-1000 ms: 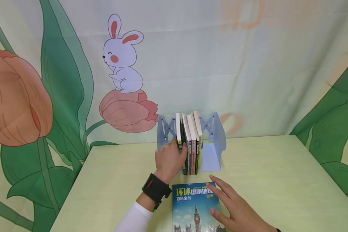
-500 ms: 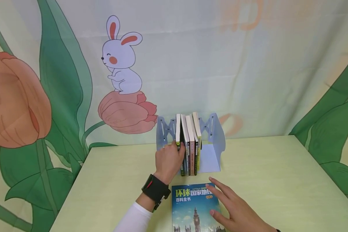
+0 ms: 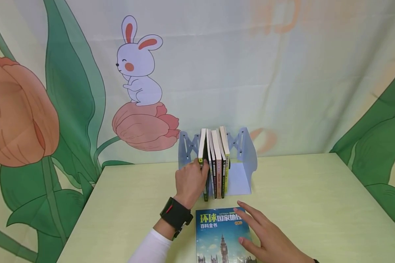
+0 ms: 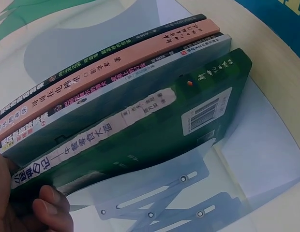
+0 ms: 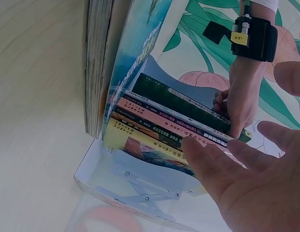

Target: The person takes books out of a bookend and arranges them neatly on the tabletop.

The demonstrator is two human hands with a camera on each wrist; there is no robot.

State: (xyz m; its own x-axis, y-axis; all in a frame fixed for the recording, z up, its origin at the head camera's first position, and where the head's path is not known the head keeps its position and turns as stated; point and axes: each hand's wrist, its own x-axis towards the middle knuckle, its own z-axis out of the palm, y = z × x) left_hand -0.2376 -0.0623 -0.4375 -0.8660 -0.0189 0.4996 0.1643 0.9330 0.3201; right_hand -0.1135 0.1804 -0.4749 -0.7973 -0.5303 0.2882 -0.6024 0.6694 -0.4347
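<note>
Dark-green, thin rectangular paper book (image 4: pixel 155 130) is leaning at the left end of an upright multicoloured book row (image 3: pixel 219 168) inside a pale-blue, flat-panelled bookend (image 3: pixel 249 149), left hand's (image 3: pixel 191 179) grip pinching its upper spine, right hand (image 3: pixel 266 233) spreading empty, level handling probably sparing adjacent covers.

Seeing a pale yellow-green counter (image 3: pixel 316 204). Bears a light-blue book stand (image 3: pixel 239 179) near the middle of its far edge. Also bears a thick blue-covered book (image 3: pixel 214 235), flat, cover up, just in front of the stand.
</note>
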